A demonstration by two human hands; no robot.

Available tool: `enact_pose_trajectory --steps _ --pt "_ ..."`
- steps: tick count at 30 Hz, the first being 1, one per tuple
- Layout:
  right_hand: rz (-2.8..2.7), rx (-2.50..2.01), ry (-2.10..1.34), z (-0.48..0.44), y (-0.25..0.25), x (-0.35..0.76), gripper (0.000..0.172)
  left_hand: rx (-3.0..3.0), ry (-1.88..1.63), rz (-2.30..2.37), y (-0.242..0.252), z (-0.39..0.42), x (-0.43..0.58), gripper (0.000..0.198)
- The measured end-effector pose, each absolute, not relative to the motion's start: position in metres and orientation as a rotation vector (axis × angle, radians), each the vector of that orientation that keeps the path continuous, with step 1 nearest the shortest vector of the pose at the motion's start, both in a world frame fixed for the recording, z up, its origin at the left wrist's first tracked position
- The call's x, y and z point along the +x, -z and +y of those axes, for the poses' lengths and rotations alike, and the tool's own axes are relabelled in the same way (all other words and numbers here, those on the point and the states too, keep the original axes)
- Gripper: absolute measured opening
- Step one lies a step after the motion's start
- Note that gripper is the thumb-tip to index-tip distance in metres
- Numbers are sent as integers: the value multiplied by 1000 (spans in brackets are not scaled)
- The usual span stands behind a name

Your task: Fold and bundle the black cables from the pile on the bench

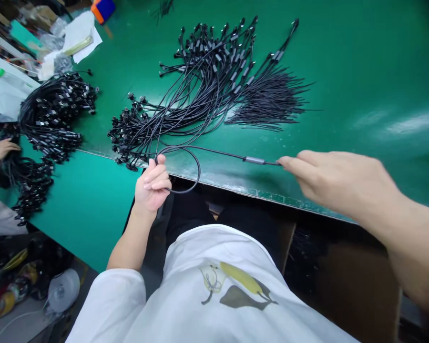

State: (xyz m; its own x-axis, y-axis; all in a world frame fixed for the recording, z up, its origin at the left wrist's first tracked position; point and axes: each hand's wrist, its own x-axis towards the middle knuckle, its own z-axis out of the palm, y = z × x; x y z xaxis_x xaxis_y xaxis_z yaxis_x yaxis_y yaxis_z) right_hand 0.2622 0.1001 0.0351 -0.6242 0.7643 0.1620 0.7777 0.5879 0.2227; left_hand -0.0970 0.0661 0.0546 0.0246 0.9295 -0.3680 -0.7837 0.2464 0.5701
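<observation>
A black cable (218,151) with a grey sleeve (254,160) along it stretches between my two hands over the front edge of the green table (357,62). My left hand (152,183) is closed around the cable, and part of the cable loops below and beside its fingers. Out to the right, my right hand (331,178) pinches the cable's far end just past the grey sleeve; its fingertips hide the tip. Behind them lies a large bundle of similar cables (196,112), with connectors at the left and top. A pile of short thin black strands (271,100) rests against its right side.
More bundled cables (57,112) hang over the table's left side, where another person's hand (2,150) touches them. Papers (80,35), a white box (5,88) and an orange and blue object (103,9) are at the upper left. A spool (64,289) sits below left.
</observation>
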Motion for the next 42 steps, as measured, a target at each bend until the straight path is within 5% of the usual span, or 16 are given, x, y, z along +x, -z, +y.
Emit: enact_pose_trajectory --steps 6,11,16,21,33,42 --pt "-2803 -627 11 66 -29 205 29 734 -1154 931 -41 67 -58 30" --pt "-2783 -562 -494 77 -46 177 33 1277 -826 1076 -32 56 -28 31" --pt "-1990 -865 -1054 104 -33 180 27 1107 -751 873 -33 54 -31 37" --pt "-1072 -989 -1624 84 6 152 44 823 -851 786 -16 55 -18 44" --pt "-640 -726 -1822 60 0 140 41 944 -782 912 18 40 -6 59" --pt "-420 -868 -1856 70 -1 122 58 592 -736 902 26 18 3 55"
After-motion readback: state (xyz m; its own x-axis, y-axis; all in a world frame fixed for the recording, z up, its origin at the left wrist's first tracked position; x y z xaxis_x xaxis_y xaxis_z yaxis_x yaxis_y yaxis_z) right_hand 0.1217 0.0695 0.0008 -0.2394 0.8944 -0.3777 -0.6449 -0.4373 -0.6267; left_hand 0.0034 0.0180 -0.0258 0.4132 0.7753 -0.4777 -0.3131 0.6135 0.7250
